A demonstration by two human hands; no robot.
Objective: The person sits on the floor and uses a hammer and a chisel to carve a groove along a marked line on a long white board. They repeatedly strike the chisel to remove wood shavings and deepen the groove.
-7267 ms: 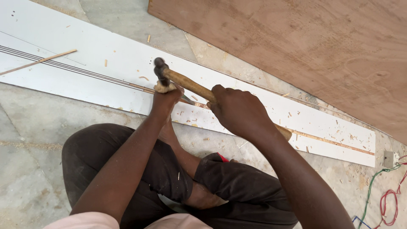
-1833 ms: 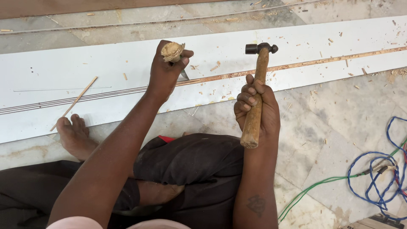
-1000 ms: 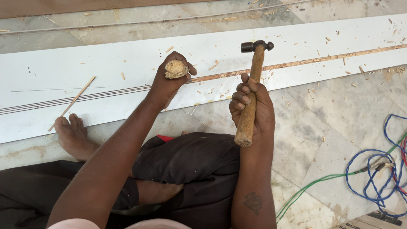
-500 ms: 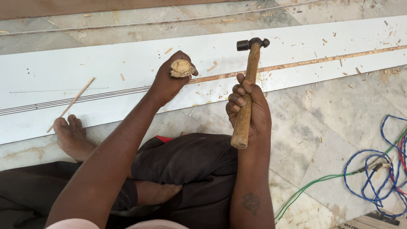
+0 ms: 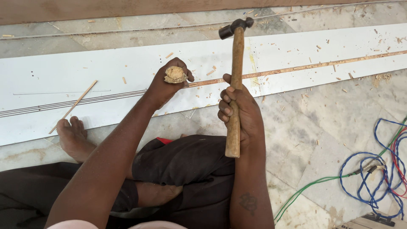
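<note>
1. A thin wooden stick [image 5: 73, 106] lies on the white board [image 5: 38, 76] at 9 o'clock; it is judged light and easily snapped.
2. The left hand [image 5: 163, 85] is closed round a chisel handle [image 5: 175, 74], whose battered wooden top shows. The blade is hidden beneath the fist.
3. The right hand [image 5: 239, 114] is wrapped mid-shaft on a hammer [image 5: 234, 85], raised upright at 12 o'clock. It is judged head-heavy and stiff; a lower hold would give more swing.
4. Cables [image 5: 373, 169] at 4 o'clock are cut off.

My view: thin wood stick [image 5: 73, 106] on white panel, blue/green/red wires [image 5: 373, 169] bottom rt, marble floor [image 5: 313, 127] w/ chips.
</note>
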